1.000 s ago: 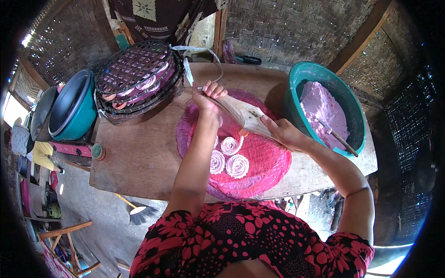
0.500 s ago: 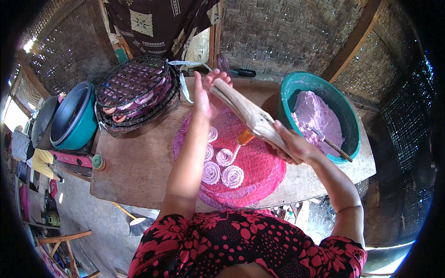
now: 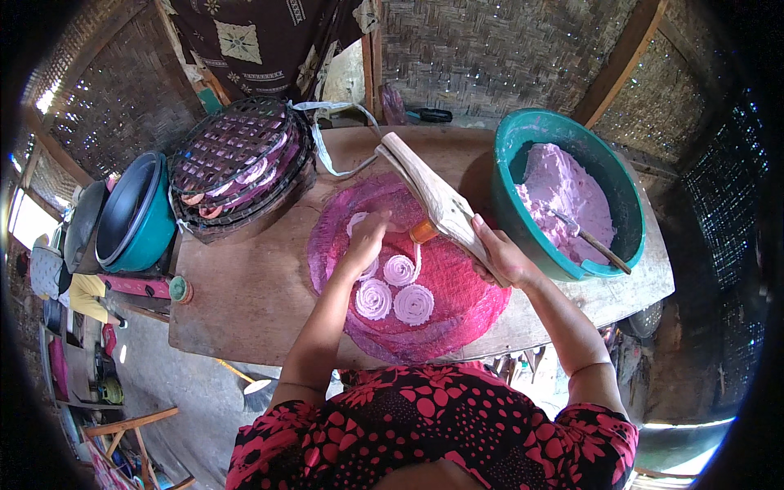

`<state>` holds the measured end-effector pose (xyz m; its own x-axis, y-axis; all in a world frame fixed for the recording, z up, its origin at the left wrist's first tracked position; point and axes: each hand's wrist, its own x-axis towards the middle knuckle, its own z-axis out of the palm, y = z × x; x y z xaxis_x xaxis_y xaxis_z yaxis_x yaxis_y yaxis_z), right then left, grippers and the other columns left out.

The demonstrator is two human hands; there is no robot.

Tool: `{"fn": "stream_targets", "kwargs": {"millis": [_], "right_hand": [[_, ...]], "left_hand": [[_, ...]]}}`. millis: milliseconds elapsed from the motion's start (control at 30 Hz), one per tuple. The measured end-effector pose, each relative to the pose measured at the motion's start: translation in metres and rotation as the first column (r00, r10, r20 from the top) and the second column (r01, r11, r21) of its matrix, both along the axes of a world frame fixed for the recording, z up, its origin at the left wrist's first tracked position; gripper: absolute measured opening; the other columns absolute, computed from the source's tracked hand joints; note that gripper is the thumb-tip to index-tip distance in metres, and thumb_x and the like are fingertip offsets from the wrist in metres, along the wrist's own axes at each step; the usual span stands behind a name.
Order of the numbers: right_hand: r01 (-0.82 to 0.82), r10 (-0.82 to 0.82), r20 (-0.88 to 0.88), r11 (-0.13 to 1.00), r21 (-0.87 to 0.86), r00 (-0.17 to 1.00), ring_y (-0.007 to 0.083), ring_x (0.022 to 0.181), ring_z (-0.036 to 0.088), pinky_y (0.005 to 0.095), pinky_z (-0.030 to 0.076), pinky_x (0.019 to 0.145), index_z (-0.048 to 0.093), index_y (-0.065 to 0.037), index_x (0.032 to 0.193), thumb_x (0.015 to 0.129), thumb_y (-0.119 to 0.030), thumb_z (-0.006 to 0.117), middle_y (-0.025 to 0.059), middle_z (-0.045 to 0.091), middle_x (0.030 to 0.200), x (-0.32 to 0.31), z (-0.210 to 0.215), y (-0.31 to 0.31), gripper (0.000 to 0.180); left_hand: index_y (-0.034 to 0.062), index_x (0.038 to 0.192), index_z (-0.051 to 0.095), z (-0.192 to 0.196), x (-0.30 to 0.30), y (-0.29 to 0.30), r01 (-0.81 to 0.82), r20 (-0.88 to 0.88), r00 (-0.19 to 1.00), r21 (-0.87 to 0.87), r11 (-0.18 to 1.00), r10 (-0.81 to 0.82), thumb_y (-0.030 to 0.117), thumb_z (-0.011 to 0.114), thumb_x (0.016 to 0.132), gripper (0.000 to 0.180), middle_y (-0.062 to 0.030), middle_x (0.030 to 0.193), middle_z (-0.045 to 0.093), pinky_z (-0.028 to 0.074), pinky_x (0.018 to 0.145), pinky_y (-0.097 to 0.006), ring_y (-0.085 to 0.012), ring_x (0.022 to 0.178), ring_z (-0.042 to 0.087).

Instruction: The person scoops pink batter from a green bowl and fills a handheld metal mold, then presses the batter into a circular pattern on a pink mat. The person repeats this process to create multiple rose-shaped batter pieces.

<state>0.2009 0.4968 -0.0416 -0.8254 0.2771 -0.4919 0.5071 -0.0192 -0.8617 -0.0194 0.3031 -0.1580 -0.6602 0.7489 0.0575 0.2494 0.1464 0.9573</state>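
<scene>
My right hand (image 3: 508,260) is closed around the lower end of a long wooden press (image 3: 437,192), which slants up and to the left. An orange-brown tube (image 3: 423,232) sticks out from the press's side. From it a pale pink strand of dough (image 3: 417,260) hangs down to a coiled spiral (image 3: 399,270). My left hand (image 3: 367,241) is low over the mat, left of the tube and by the upper spirals, partly covering them; its fingertips are smeared by motion. Several pink spirals, one a ruffled coil (image 3: 414,304), lie on a round pink mesh mat (image 3: 465,314).
A green basin (image 3: 500,175) of pink dough, with a wooden-handled utensil (image 3: 600,247) in it, stands at the table's right. Stacked woven trays (image 3: 237,147) with pink pieces sit at the left. Further left are a dark-lined teal tub (image 3: 139,237) and a small green-topped container (image 3: 180,289).
My left hand has come down from the press's upper end to the mat beside the spirals. My right hand keeps hold of the press, with the upper end now uncovered.
</scene>
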Motion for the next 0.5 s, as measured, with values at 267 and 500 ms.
{"fn": "stream_targets", "kwargs": {"millis": [267, 500], "right_hand": [[-0.005, 0.007, -0.055, 0.999, 0.033, 0.998, 0.0116, 0.041, 0.044, 0.0271, 0.036, 0.038, 0.057, -0.008, 0.093, 0.095, -0.072, 0.033, 0.0031, 0.049, 0.057, -0.005, -0.004, -0.006, 0.068], [0.034, -0.039, -0.149, 0.999, -0.033, 0.988, 0.0128, 0.04, 0.045, 0.0288, 0.033, 0.037, 0.058, -0.003, 0.087, 0.097, -0.068, 0.036, 0.0027, 0.048, 0.054, -0.017, -0.01, -0.023, 0.069]], "left_hand": [[0.0005, 0.135, 0.053, 0.008, 0.015, 0.006, -0.012, 0.1, 0.995, 0.013, 1.0, 0.01, 0.056, 0.034, 0.103, 0.066, -0.0149, 0.117, 0.063, 0.036, 0.106, -0.039, -0.0239, 0.112, 0.057], [0.001, 0.122, 0.062, -0.009, 0.007, 0.0, -0.076, -0.125, 0.988, 0.093, 0.993, 0.087, 0.038, 0.05, 0.1, 0.045, -0.0215, 0.123, 0.061, 0.043, 0.099, -0.042, -0.0356, 0.115, 0.058]]}}
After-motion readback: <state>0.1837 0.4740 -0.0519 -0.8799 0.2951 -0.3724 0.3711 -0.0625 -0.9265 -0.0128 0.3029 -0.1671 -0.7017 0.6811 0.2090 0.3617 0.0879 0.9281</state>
